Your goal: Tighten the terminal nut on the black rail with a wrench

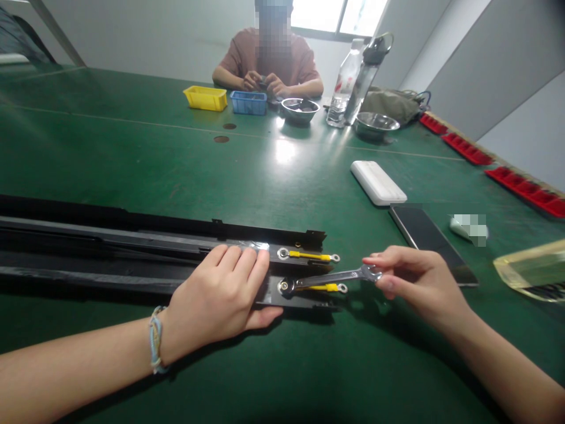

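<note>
A long black rail assembly lies across the green table in front of me. My left hand rests flat on its right end, fingers stretched out and pressing down. Two yellow-sleeved ring-terminal leads are fixed at that end. My right hand pinches the open-jaw end of a small metal wrench. The wrench's ring end sits on the fastener at the lower lead, just right of my left fingertips.
A white box, a dark phone and a clear yellowish piece lie to the right. Red trays line the right edge. Opposite, a person handles parts beside yellow and blue bins, metal bowls and bottles.
</note>
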